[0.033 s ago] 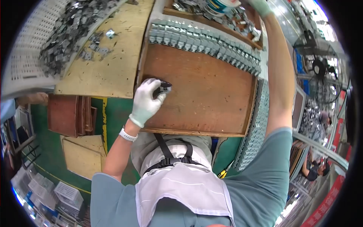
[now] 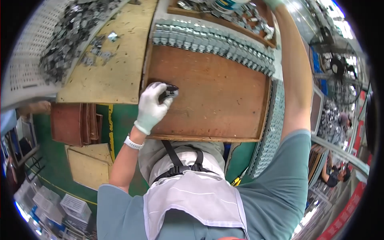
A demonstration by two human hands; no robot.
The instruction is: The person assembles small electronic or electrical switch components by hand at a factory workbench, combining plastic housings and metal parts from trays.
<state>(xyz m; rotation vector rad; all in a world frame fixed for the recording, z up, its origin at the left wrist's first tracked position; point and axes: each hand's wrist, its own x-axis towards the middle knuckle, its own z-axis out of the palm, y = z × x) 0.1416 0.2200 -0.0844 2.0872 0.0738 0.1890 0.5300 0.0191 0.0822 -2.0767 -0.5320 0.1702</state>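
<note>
My left hand point(image 2: 152, 106), in a white glove, is closed around a small dark part with a shiny metal edge point(image 2: 171, 91). It hovers over the left side of a shallow brown wooden tray point(image 2: 216, 96). Rows of small grey metal parts point(image 2: 212, 40) line the tray's far side. My right arm stretches far forward along the tray's right side. Only a bit of my gloved right hand point(image 2: 273, 3) shows at the top edge, by a wooden box of loose metal pieces point(image 2: 258, 26); its fingers are out of the picture.
A white-and-blue tub point(image 2: 228, 5) stands in the far box. To the left, a perforated white bin point(image 2: 28, 60) holds many metal pieces, beside a yellowish board point(image 2: 120, 68) with several loose ones. More grey parts point(image 2: 272, 120) line the right side. A fan point(image 2: 336, 66) stands farther right.
The whole view has shifted slightly, with the tray a little farther left and up. My left hand keeps its grip on the dark part; my right hand slips farther out at the top.
</note>
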